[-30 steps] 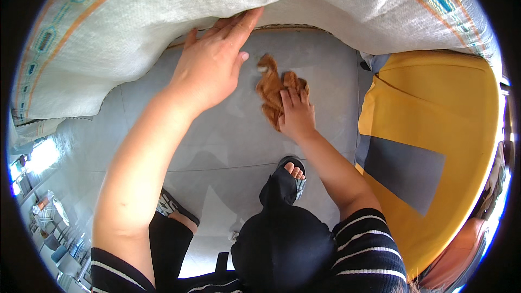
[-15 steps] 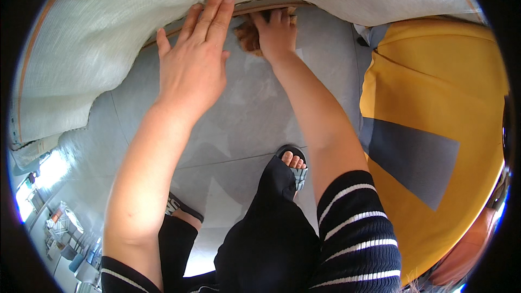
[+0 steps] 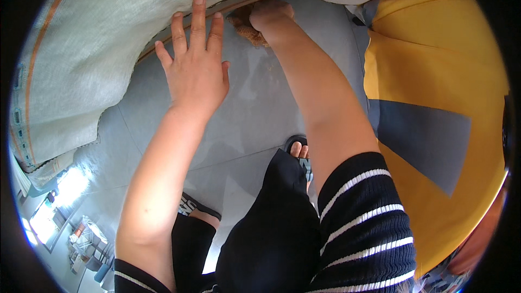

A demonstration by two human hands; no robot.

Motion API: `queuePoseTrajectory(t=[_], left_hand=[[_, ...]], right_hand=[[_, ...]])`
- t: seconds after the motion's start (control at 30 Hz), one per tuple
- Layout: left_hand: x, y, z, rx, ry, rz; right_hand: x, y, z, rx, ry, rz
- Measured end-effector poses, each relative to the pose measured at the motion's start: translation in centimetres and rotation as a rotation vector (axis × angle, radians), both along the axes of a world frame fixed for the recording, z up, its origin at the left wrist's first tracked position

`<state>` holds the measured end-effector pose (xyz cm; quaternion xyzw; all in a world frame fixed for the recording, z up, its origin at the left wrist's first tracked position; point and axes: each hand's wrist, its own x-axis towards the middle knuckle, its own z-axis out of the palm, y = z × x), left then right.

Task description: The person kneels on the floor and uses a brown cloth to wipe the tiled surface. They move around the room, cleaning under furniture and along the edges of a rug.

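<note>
- Resting the right hand (image 3: 273,13) on a fluffy brown cloth (image 3: 249,33), close by the lower edge of a white woven sheet (image 3: 70,92).
- Having the cloth lying on the grey floor (image 3: 255,87), partly covered by the right hand and partly showing at its left, beside the wrist.
- Slanting the visible part of the cloth from the far left of the right hand to the near side, beside the wrist.
- Pointing the cloth's ragged near edge back toward the body; losing its far side behind the right hand and in shadow, so not being able to tell the whole long axis.
- Hiding the right fingers from view, so not being able to tell whether clamped on the cloth or pressing flat.
- Holding the left hand (image 3: 196,73) back upward with fingers spread apart, left of the right hand, having the cloth near its fingertips.
- Overlapping the sheet's edge with the left fingertips, not being able to tell about contact.
- Having a yellow cover (image 3: 439,59) with a dark grey panel (image 3: 423,135) standing well apart, right of the right hand.
- Wearing sandals (image 3: 195,205), nearer the body than either hand.
</note>
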<state>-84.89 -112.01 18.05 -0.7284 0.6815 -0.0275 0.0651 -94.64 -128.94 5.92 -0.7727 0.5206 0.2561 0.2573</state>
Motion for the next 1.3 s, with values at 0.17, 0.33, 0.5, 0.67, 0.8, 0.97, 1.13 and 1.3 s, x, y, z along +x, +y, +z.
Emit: queuePoseTrajectory(t=[0.17, 0.33, 0.5, 0.67, 0.8, 0.97, 1.13, 1.3], left_hand=[[0.1, 0.3, -0.3, 0.073, -0.003, 0.0], [-2.2, -0.8, -1.3, 0.122, -0.011, 0.017], [-1.1, -0.5, -2.3, 0.098, -0.041, 0.039], [-1.7, -1.1, -2.4, 0.088, -0.045, 0.045], [-1.6, -1.1, -2.2, 0.127, -0.037, 0.068], [-1.3, -1.3, -3.4, 0.076, -0.026, 0.06], [-2.3, -1.8, -2.1, 0.151, 0.009, 0.079], [-0.8, -1.8, -3.0, 0.17, -0.08, 0.105]], right_hand=[[-0.1, 3.5, -1.6, -0.082, -0.043, -0.084], [-0.6, 0.0, -1.0, -0.022, -0.117, -0.091], [-1.3, 4.3, -2.1, -0.131, -0.221, -0.158], [-0.5, -0.7, 0.3, 0.145, -0.198, -0.248], [-1.0, 4.4, -1.9, -0.022, -0.211, -0.209], [-0.3, 1.1, -2.7, -0.037, -0.266, -0.299], [-1.3, 1.5, -0.7, 0.097, -0.27, -0.274], [-1.2, 6.0, 0.5, 0.071, -0.151, -0.106]])
